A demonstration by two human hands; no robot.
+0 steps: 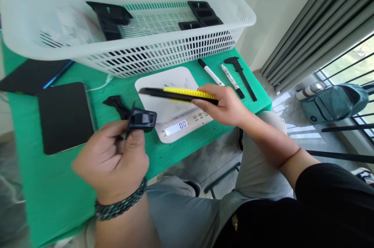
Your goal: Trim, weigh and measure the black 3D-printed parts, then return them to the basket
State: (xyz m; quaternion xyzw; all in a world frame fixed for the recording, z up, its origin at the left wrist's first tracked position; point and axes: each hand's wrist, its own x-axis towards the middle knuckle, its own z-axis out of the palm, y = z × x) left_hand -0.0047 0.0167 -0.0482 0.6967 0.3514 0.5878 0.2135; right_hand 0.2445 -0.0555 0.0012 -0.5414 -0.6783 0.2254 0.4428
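Note:
My left hand [117, 156], with a braided bracelet at the wrist, pinches a small black plastic part [142, 118] near the scale's left edge. A yellow and black utility knife [181, 94] is held in my right hand [223, 104], its tip end pointing left over the white scale [166, 78]. The scale's display reads 0.0. Another black plastic piece [117, 104] lies on the green cloth just behind the part in my left hand. Whether the knife's blade is out cannot be made out.
A white basket [163, 36] with several black parts stands at the back. Two markers [212, 72] and a black caliper [241, 76] lie right of the scale. Left are a black flat pad [66, 117], a dark notebook [32, 74] and a blue pen [58, 73].

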